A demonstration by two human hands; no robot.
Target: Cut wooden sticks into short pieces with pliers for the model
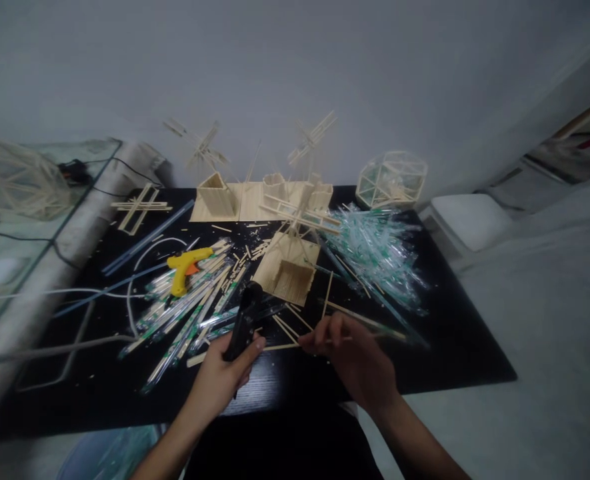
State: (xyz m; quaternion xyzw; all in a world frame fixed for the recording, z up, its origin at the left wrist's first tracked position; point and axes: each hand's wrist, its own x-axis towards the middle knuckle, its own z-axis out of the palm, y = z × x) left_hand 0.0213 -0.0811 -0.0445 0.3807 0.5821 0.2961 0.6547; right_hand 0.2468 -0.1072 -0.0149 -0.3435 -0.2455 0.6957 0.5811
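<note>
Right of yellow plastic glue gun [183, 272], left hand [221, 375] clamps elongated black tool [245, 320]; right hand [359, 360] nears thin pale wooden stick [283, 347], grip unclear.

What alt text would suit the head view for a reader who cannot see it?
The left hand grips a black object while the right hand is by thin wooden sticks on a black table; a yellow glue gun and wooden models sit beyond.

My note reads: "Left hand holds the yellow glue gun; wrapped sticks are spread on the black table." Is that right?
Not quite: in the head view the left hand holds a black tool, not the yellow glue gun. Wrapped sticks are spread on the black table.
</note>
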